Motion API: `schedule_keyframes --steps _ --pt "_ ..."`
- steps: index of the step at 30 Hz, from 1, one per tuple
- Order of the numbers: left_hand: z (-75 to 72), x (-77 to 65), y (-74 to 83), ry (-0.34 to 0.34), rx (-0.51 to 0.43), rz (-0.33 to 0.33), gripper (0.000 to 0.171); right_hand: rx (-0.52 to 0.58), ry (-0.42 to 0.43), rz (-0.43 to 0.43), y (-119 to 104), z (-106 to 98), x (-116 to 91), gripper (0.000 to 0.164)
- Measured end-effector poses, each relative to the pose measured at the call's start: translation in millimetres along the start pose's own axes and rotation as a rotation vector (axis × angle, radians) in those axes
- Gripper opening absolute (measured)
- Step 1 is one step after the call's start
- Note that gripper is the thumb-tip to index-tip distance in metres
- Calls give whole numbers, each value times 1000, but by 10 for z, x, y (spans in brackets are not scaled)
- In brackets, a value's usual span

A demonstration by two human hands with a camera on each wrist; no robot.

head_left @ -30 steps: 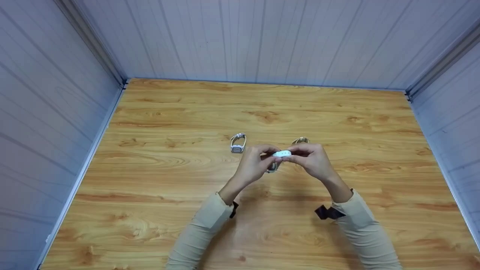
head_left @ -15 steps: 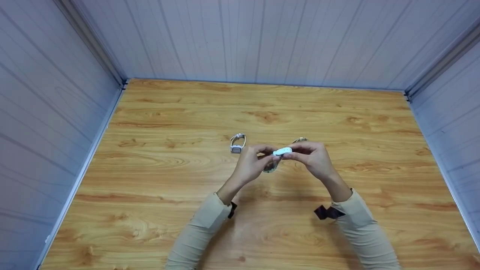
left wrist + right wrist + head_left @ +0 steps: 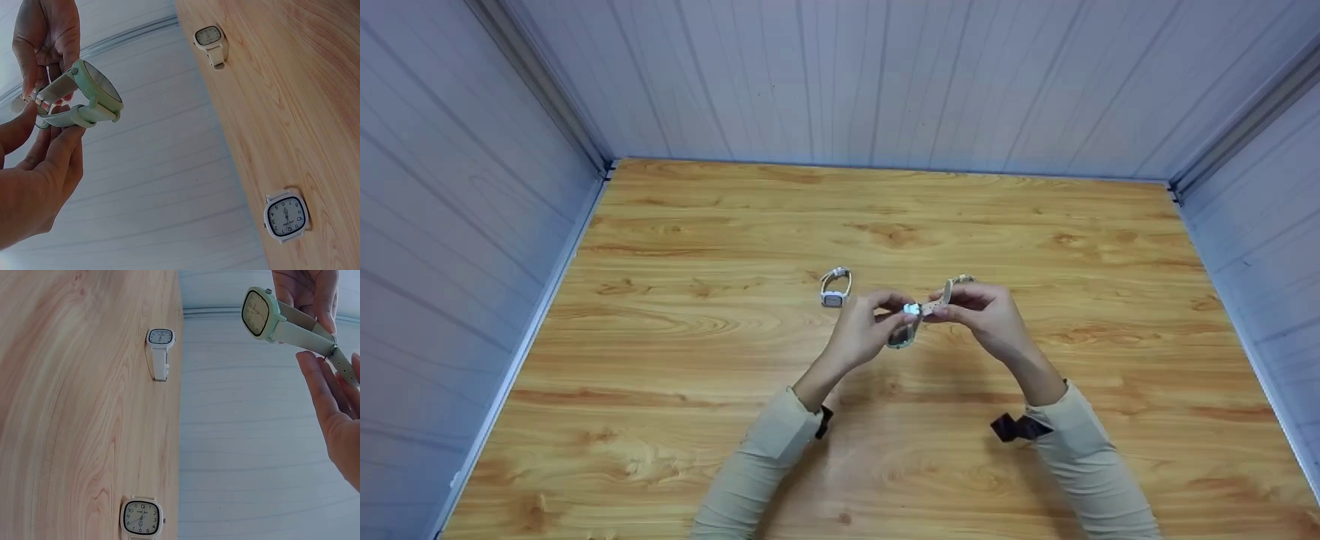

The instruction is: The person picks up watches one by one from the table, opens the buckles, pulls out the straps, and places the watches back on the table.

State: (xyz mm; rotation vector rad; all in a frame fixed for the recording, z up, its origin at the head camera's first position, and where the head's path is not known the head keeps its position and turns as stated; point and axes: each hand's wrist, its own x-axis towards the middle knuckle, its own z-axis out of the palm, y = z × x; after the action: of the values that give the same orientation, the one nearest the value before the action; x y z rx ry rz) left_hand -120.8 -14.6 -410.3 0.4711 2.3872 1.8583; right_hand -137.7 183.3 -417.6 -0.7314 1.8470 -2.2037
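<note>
A light green wristwatch [image 3: 99, 93] hangs between both hands above the table, its strap bent into a loop through the buckle. My left hand [image 3: 864, 326] pinches the strap by the buckle, with the watch case [image 3: 900, 337] dangling just below its fingers. Opposite it, my right hand [image 3: 986, 315] pinches the strap's holed end, whose tip stands up over the fingers. In the right wrist view that strap end [image 3: 341, 365] passes out of the buckle [image 3: 333, 350] towards the right hand's fingers.
A white wristwatch [image 3: 833, 298] lies on the wooden table [image 3: 697, 360] left of the hands. Another pale wristwatch [image 3: 966, 279] lies behind the right hand, mostly covered by it. Pale panel walls [image 3: 840, 82] enclose the table at the back and sides.
The strap end, which was curled over between the fingers, now runs straighter to the right hand with its tip sticking up. Both hands have stayed nearly in place.
</note>
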Motion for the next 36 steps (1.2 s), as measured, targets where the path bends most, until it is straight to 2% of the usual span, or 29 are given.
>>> schedule_keyframes --steps 4,14,22,25,30,36 --pt "5 -2 7 -12 14 -1 13 35 7 9 13 1 -5 17" --pt "24 -2 22 -21 -23 34 12 158 62 -37 27 18 -4 17" --pt "18 -19 15 -37 -31 47 13 256 -35 -7 21 -35 -15 18" --pt "12 -16 6 -44 -29 37 13 223 -43 -9 28 -51 -17 16" --pt "16 3 11 -34 -18 11 12 130 12 -3 27 -45 -10 12" --pt "32 19 20 5 -26 41 12 97 57 -17 -3 -17 1 19"
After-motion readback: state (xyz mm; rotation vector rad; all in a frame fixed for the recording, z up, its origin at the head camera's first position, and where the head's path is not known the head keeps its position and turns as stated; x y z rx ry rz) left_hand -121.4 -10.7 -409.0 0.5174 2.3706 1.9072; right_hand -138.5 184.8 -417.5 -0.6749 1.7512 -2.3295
